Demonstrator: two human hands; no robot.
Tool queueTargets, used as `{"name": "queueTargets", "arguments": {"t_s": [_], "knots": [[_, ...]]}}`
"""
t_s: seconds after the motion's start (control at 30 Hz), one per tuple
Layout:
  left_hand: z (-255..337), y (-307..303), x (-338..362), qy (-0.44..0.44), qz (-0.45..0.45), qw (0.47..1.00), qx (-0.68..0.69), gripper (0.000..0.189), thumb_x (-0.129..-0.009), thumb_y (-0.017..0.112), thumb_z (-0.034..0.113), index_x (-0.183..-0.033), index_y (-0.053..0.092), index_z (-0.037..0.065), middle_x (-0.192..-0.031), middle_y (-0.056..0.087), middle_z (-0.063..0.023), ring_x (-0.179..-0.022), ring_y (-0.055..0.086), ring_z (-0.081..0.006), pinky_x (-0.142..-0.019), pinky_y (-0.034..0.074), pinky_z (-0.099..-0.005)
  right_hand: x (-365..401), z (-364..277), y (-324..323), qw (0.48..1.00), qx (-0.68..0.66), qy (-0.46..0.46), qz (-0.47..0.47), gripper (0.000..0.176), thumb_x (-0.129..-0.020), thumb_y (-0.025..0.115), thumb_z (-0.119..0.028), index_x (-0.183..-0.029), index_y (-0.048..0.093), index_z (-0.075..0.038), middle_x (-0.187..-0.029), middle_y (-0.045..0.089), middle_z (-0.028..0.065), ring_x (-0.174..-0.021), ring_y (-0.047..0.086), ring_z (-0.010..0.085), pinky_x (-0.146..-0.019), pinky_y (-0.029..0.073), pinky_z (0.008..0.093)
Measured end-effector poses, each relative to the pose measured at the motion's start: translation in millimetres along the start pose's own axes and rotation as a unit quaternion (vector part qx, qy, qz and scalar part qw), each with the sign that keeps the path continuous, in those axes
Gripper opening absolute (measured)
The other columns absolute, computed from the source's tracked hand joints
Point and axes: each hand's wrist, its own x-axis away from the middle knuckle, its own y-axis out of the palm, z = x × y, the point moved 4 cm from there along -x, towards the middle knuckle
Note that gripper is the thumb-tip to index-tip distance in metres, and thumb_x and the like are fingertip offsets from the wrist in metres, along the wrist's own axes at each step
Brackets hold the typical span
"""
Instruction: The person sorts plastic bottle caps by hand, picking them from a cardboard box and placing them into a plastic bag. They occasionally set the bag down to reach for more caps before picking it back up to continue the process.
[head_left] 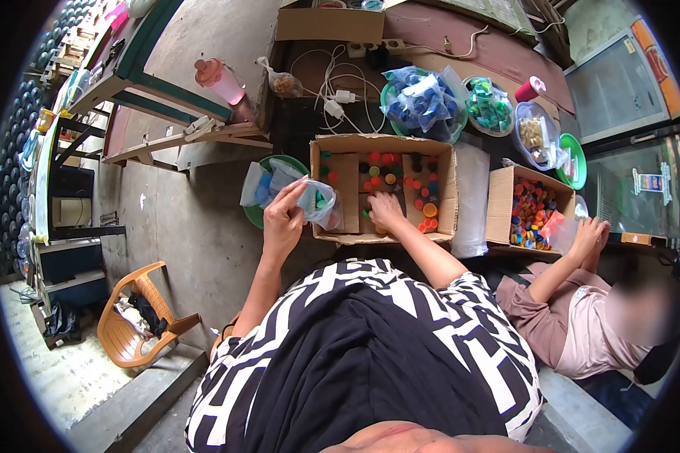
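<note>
My left hand [281,213] grips a see-through plastic bag [317,201] at the left edge of an open cardboard box [447,192]. Some green and reddish pieces show through the bag. Inside the box lie loose round bottle caps [385,159], mostly red, orange, green and black. My right hand [386,212] reaches down into the middle of the box, its fingers bunched at the cardboard floor; whatever is between the fingertips is hidden. Left of the box, a green basin [254,217] holds filled plastic bags [268,181] and sits partly behind my left hand.
A co-worker [559,302] sits at the right, hands at a box of mixed caps [500,208]. Behind my box stand a basin of bagged blue pieces [423,102], a bowl of green ones [489,106] and white cables [336,98]. Flat plastic [472,200] lies beside the box.
</note>
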Motion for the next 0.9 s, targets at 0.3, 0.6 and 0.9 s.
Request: {"name": "queueTargets", "arguments": {"t_s": [0.3, 0.6, 0.9], "knots": [[-1, 10, -1, 0.002, -0.020, 1.000, -0.011, 0.055, -0.070, 0.046, -0.015, -0.119, 0.064, 0.003, -0.124, 0.064, -0.0077, -0.071, 0.060, -0.0076, -0.059, 0.045, -0.0216, -2, 0, 6, 0.998, 0.032, -0.052, 0.014, 0.037, -0.068, 0.077, -0.024, -0.097, 0.062, -0.008, -0.100, 0.059, 0.0122, -0.102, 0.056, 0.0308, -0.085, 0.045, 0.0447], [-2, 17, -3, -0.004, -0.066, 0.998, -0.020, 0.053, -0.071, 0.047, -0.014, -0.118, 0.065, 0.002, -0.124, 0.064, -0.0076, -0.076, 0.064, -0.0102, -0.061, 0.046, -0.0220, -2, -10, 5, 0.997, -0.036, -0.064, 0.029, 0.015, -0.074, 0.067, -0.016, -0.087, 0.064, -0.008, -0.095, 0.061, 0.0139, -0.099, 0.058, 0.0326, -0.087, 0.044, 0.0470], [-6, 36, 3, 0.016, -0.095, 0.994, -0.055, 0.053, -0.072, 0.047, -0.012, -0.121, 0.063, 0.002, -0.127, 0.062, -0.0073, -0.058, 0.057, -0.0069, -0.056, 0.047, -0.0222, 14, -39, -132, 0.921, -0.330, 0.029, 0.204, 0.004, -0.081, 0.064, -0.009, -0.085, 0.062, -0.008, -0.087, 0.060, 0.0097, -0.084, 0.060, 0.0296, -0.075, 0.048, 0.0432]]}}
